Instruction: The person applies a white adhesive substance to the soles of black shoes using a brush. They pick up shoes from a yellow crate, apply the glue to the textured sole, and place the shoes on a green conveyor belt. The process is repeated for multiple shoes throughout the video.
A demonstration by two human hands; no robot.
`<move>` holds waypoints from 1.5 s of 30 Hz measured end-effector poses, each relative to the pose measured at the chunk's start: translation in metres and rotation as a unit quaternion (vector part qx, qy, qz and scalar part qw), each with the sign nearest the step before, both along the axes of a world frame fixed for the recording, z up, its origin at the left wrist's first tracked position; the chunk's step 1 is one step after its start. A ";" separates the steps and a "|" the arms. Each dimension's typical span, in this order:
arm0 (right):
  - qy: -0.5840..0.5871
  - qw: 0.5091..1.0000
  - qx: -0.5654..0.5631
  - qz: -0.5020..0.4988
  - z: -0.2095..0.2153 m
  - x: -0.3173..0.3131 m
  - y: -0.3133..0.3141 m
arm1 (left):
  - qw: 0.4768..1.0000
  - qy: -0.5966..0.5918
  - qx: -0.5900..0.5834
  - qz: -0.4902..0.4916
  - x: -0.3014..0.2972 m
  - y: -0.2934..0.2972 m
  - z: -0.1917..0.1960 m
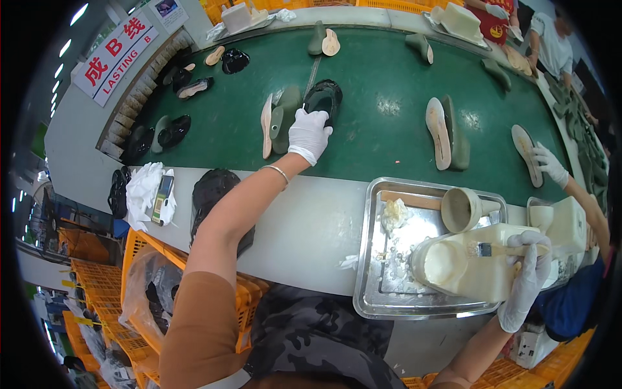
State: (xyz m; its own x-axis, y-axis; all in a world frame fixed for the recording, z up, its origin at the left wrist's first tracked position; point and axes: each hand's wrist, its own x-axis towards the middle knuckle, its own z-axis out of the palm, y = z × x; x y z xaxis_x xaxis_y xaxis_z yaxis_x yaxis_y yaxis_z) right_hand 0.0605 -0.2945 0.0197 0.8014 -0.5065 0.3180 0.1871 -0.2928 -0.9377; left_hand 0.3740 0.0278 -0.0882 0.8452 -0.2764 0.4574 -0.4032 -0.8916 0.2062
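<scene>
My left hand (310,137), in a white glove, reaches across the green conveyor belt with its fingers closed on the near end of a glossy black shoe upper (323,97). Just left of it lie an olive-green shoe last (282,123) and a pale insole (267,126). My right hand (526,282), also gloved, is closed around the handle of a brush (502,250). The brush lies level above a cream plastic container (476,282), whose round opening shows white paste. That container stands on a metal tray (364,272) beside a beige cup (456,211).
A co-worker's gloved hand (551,165) touches an insole (527,155) at the right. More lasts (460,139), insoles and black uppers (173,131) are spread over the belt. A black plastic-wrapped bundle (210,188) lies under my left forearm. Orange crates (133,253) stand at the lower left.
</scene>
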 end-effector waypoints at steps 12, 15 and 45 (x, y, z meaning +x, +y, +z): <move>0.005 1.000 0.000 -0.010 0.005 0.003 0.004 | 0.995 0.053 -0.078 -0.043 -0.019 0.022 0.013; 0.006 1.000 -0.008 -0.017 0.002 0.005 0.006 | 0.983 0.059 -0.135 -0.109 -0.043 0.066 0.043; -0.038 0.999 -0.020 0.024 -0.016 0.002 -0.032 | 0.982 -0.154 0.090 -0.059 -0.266 0.212 0.127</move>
